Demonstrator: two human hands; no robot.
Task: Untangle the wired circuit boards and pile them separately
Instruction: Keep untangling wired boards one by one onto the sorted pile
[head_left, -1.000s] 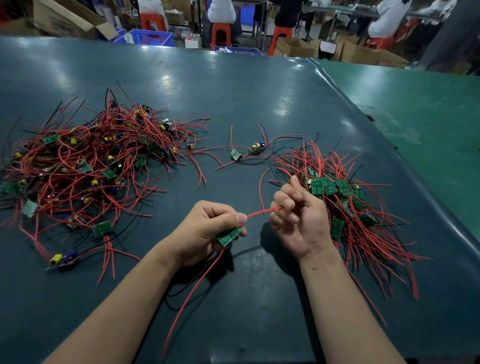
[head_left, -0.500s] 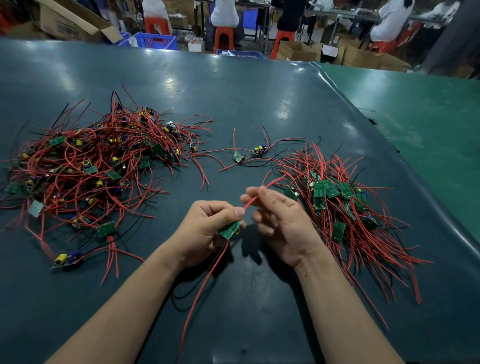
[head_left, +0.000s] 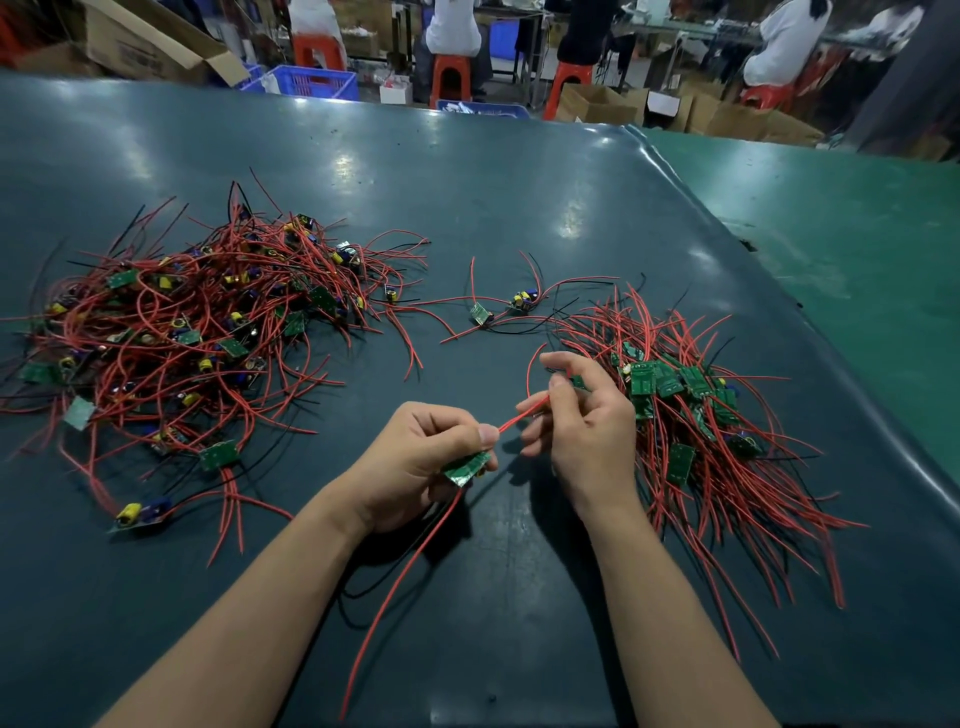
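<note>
A workshop floor beyond your dark work table

You face a dark teal table (head_left: 467, 171) whose glossy top catches pale patches of overhead light, and a brighter green table (head_left: 831, 218) butts against it on your right. Past the far edge you see people seated with their backs to you on orange stools (head_left: 451, 78), a blue plastic crate (head_left: 322, 83) on the floor, an open cardboard box (head_left: 145, 47) at the far left, and more cardboard boxes (head_left: 597, 106) clustered toward the right, before another long bench (head_left: 727, 31).
</note>
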